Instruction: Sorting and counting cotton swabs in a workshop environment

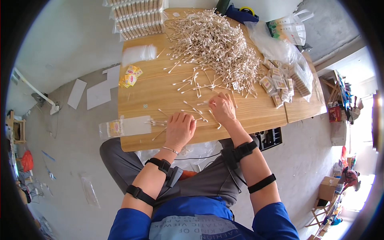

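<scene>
Beneath my left hand (180, 127) a small row of cotton swabs (157, 121) sticks out to the left, the fingers curled down over them. My right hand (223, 108) is a little farther off, its thumb and fingers pinched together; what is between the tips is too small to make out. Loose cotton swabs (194, 108) lie scattered between and around both hands. Left of my left hand, a white strip (138, 124) lies by the near table edge, beside a clear bag of swabs with a yellow label (114, 128).
A large heap of cotton swabs (218, 44) covers the far middle of the wooden table (160, 94). Stacked swab packs (138, 20) stand far left, near clear bags (139, 54) and yellow cards (131, 76). Small filled packs (278, 84) and a blue tape dispenser (242, 14) are at right.
</scene>
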Tool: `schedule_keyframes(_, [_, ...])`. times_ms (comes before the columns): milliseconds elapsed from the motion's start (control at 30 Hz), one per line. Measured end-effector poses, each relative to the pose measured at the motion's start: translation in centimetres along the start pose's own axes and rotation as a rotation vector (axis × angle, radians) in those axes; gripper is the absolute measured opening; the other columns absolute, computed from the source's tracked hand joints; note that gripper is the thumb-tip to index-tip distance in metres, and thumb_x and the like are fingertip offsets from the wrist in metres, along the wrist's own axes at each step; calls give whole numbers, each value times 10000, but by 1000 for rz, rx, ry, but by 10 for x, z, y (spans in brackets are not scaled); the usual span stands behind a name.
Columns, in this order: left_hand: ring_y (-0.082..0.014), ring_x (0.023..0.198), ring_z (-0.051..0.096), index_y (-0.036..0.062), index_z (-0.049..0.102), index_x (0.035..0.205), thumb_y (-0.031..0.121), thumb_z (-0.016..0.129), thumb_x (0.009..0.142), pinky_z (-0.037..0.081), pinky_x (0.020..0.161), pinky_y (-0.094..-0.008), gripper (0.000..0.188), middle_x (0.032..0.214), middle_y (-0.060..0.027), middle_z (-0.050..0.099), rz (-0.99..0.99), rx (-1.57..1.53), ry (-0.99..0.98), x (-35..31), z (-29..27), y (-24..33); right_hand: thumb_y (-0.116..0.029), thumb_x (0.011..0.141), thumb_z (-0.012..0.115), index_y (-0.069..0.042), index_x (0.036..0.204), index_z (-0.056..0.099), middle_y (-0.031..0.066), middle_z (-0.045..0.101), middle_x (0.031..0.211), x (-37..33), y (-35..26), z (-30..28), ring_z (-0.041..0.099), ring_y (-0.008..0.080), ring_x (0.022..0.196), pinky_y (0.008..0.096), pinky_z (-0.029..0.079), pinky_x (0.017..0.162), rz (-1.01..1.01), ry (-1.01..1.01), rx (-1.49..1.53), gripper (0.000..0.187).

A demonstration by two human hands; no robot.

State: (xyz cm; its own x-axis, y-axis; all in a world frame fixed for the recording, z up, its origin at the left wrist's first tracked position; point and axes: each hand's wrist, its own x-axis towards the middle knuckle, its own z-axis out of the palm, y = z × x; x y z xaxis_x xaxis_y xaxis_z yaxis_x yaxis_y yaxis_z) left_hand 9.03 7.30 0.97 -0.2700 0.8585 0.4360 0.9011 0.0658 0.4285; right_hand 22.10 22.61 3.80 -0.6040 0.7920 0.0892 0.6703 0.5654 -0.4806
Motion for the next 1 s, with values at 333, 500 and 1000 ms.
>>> schedule_keyframes(333, [-238,847,539,139,566,807,162,696,791,412,778,-395,133,834,-22,556,54,0,18,1,1,0,-139,857,633,-91,945,666,113,613,1037,11,7,5,532,323,1065,438,438,920,-101,-20,-124,105])
schedule_keyframes(500, [-241,828,530,146,568,805,161,710,774,399,765,-389,146,822,-16,551,40,13,11,0,0,1,-133,880,609,-48,946,635,140,617,1023,14,13,-9,540,347,1033,446,440,905,-48,78,38,111])
schedule_keyframes(1000, [-222,837,536,154,601,779,216,712,797,392,789,-389,128,793,5,556,53,-45,27,-2,3,0,-94,854,640,-41,947,678,151,639,898,-109,-18,-27,615,342,906,418,498,806,-122,-334,325,114])
